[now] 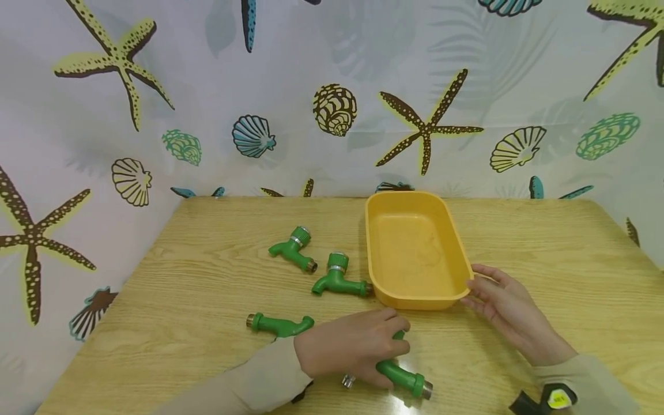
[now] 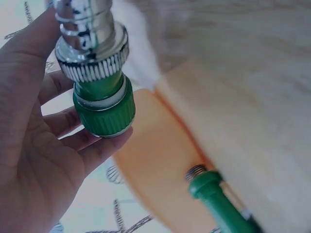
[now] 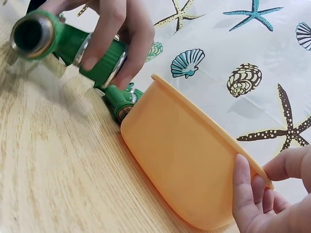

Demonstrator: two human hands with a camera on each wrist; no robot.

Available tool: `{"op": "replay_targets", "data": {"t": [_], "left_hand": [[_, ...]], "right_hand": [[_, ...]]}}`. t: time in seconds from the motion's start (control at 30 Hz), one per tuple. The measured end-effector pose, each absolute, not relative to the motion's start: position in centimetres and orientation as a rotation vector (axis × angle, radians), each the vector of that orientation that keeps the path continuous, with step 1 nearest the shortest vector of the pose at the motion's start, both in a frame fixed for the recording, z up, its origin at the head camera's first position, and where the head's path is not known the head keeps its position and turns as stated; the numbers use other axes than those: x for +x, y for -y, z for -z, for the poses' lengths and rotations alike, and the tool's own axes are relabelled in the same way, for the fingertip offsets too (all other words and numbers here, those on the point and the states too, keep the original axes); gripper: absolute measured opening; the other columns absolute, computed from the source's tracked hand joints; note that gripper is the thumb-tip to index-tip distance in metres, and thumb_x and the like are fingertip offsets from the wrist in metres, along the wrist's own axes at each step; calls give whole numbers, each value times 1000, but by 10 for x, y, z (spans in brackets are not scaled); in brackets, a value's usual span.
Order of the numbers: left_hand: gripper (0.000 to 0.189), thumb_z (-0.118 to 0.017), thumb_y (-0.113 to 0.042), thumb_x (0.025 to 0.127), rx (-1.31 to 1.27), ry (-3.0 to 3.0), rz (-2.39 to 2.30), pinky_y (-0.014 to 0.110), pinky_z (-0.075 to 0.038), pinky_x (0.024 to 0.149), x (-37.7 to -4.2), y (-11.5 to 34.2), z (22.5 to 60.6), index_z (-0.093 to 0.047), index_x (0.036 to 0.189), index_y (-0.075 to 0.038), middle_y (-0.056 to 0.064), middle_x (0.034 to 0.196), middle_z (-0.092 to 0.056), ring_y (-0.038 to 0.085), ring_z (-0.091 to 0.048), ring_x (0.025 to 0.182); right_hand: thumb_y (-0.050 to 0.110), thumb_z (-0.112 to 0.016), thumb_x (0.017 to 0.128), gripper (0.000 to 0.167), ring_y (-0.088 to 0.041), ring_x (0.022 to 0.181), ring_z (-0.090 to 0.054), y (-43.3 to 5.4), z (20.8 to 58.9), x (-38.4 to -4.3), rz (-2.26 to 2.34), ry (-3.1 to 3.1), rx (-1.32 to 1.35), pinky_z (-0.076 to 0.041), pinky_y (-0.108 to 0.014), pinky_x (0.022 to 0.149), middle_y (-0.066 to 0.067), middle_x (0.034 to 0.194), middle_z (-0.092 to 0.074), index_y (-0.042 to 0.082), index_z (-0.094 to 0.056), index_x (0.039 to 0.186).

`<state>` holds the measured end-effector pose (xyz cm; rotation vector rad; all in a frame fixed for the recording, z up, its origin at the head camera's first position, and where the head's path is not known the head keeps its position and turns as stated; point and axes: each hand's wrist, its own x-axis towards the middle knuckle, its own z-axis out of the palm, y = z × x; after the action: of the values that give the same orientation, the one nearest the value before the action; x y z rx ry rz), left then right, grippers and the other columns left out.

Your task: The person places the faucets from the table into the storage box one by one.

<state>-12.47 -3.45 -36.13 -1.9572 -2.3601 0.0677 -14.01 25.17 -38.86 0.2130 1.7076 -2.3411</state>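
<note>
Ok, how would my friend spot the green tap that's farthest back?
On the wooden table, find the yellow tub. In the head view, one green tap lies right by its left side. The farthest tap is behind that one, with a clear gap between it and the tub.

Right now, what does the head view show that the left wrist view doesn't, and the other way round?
Only the head view shows the right hand gripping the near right corner of the yellow tray.

Only the left wrist view shows the ridged chrome collar on the tap held in the left hand.

Both show the left hand, the held tap, the tray, another green tap, the tabletop and the patterned backdrop.
</note>
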Motion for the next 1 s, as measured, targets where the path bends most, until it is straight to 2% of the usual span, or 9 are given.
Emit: {"op": "replay_targets", "data": {"t": [0.1,0.37,1.0], "left_hand": [[34,-71,-50,84,-1912,2363,-57,17,-40,84,-121,40,350,-68,96,-18,1,113,-59,10,-50,98],[36,-75,-48,81,-1791,2399,22,21,-39,97,-121,53,327,-68,98,-16,5,121,-58,17,-52,113],[40,-78,-46,78,-1654,2342,214,22,-43,93,-121,65,310,-68,98,-14,9,121,-57,19,-54,110]], "right_hand": [[-2,-53,97,37,-13,90,-61,-251,389,-140,2338,-1711,212,-54,-29,79,-4,109,-55,3,-33,129],[-1,-53,97,38,-13,91,-62,-250,389,-140,2332,-1717,224,-54,-29,79,-3,109,-56,3,-33,130],[-1,-53,98,36,-12,89,-61,-250,392,-141,2353,-1696,228,-54,-29,79,-3,108,-55,4,-34,127]]}}
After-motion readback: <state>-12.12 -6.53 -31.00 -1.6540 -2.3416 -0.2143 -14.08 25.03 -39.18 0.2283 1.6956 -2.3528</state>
